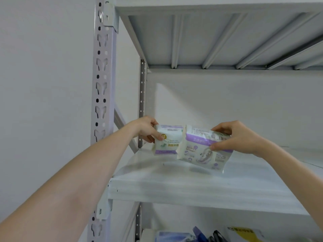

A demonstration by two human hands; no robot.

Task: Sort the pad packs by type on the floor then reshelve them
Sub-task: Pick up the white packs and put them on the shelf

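White shelf: each hand grips a pack

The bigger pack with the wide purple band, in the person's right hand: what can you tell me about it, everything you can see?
The larger white plastic pad pack with a purple band is a soft, slightly crinkled pouch printed with small pictures and text too blurred to read. It is tilted, its right end higher, held just above the pale metal shelf board. The right hand pinches its right end, thumb in front. Its left edge overlaps or touches the smaller white pack with a gold badge, held by the left hand.
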